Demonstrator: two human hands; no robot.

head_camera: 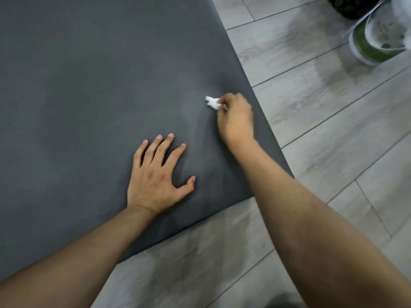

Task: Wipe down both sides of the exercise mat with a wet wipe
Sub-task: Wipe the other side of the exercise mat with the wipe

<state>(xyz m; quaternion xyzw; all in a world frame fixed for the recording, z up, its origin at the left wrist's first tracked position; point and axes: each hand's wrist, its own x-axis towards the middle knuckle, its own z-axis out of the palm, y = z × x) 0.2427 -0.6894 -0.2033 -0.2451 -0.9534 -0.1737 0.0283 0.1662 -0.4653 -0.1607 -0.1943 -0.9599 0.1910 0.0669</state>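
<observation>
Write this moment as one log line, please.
left hand: flat on mat | right hand: pinches wipe | wipe: near mat's right edge

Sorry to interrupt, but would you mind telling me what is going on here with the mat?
A person is wiping a dark grey mat that lies flat on a wood-look floor. The right hand pinches a small bunched white wipe against the mat near its right edge. The left hand presses flat on the mat with spread fingers, near the corner closest to the person. A white and green container stands on the floor at the upper right, blurred.
</observation>
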